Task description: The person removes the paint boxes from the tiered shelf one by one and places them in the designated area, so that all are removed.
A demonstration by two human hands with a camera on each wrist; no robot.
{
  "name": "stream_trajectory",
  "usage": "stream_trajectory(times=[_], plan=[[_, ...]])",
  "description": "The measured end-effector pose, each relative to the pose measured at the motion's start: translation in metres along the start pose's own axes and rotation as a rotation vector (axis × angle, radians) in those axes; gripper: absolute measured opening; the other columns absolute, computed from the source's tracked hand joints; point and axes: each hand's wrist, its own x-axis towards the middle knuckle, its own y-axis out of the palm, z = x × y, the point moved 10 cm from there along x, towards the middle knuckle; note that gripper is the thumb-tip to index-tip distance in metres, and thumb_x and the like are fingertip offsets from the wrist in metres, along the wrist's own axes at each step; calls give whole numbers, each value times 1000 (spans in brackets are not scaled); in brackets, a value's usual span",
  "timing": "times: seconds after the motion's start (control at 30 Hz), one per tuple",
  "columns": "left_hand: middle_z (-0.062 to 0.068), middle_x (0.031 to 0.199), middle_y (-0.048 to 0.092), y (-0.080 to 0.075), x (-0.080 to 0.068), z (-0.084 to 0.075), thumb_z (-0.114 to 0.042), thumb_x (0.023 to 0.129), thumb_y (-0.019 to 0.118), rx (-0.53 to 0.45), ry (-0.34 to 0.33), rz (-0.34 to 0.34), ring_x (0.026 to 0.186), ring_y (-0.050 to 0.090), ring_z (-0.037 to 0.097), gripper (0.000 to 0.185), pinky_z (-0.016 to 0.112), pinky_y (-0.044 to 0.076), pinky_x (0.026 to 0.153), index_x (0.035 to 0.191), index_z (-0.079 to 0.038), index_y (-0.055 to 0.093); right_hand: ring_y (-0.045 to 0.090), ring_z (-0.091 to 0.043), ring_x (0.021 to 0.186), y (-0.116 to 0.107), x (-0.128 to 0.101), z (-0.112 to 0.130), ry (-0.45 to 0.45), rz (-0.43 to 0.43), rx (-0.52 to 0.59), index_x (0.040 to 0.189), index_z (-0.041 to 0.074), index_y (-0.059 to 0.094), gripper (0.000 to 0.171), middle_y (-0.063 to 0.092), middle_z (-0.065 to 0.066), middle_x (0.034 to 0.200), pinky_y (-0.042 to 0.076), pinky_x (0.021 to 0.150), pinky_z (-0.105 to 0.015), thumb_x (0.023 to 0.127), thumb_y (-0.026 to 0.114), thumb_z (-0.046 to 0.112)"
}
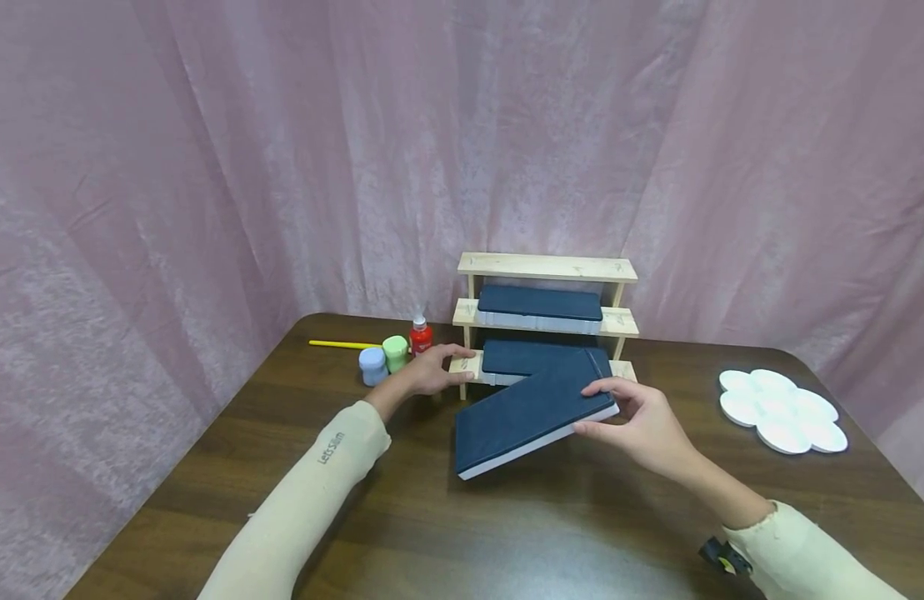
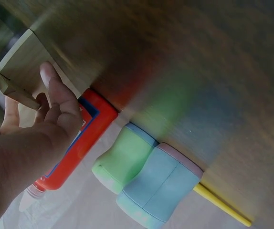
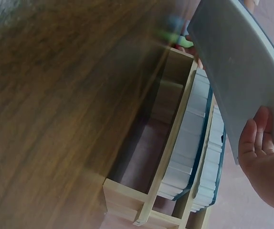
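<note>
My right hand [image 1: 645, 425] pinches one end of a flat dark blue and white case [image 1: 525, 412], thumb below and fingers on top. The case is tilted above the table, in front of a stepped wooden rack [image 1: 547, 267]; its pale underside shows in the right wrist view. My left hand [image 1: 429, 372] grips the left end of the rack's lowest step, with fingers and thumb around the board [image 2: 27, 62]. Two similar cases lie on the rack, one on the middle step [image 1: 540, 302] and one on the lowest [image 1: 506, 357], partly hidden by the held case.
Left of the rack stand a red bottle with a white cap [image 1: 420, 335], a green waisted container [image 1: 396, 353] and a blue one [image 1: 372, 366]. A yellow stick [image 1: 342, 343] lies behind them. A white flower-shaped palette [image 1: 780, 410] rests at the right. Pink curtains hang behind the table.
</note>
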Motion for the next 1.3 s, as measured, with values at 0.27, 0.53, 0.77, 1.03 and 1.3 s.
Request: stream_trajectory(times=[0.27,0.53,0.77,1.03,1.3], plan=[[14,144,51,1,-1,1,-34,92,72,-10,-3,3,132,47,37,51,55,36,109,139,-19,58,54,-11,75,4,-4,-5,18,-9,-77,108,12,71,41,69,-2,99,42,53,-23,71,89,8],[14,144,52,0,-1,-1,-34,92,71,-7,4,-4,133,45,37,50,55,35,110,138,-19,59,46,-12,68,6,-3,14,32,-28,-116,105,5,71,38,68,-6,92,36,50,-26,71,88,2],[15,144,52,0,-2,-2,-33,92,72,-14,5,-5,133,46,37,49,55,34,111,137,-18,60,51,-8,61,10,-4,34,24,-17,-105,105,2,70,36,67,-9,90,41,50,-24,73,86,2],[14,144,51,-2,-1,0,-35,91,72,-23,-15,-3,129,49,35,50,55,36,110,138,-20,59,63,-9,66,14,-3,5,29,-11,-66,108,5,71,41,69,-9,102,50,55,-22,71,88,3],[13,145,51,-2,-1,1,-35,92,72,-26,-15,3,130,48,35,51,55,36,110,139,-21,59,65,-8,67,16,-5,-8,47,-28,-95,107,12,73,41,71,-4,104,48,52,-23,70,91,12]])
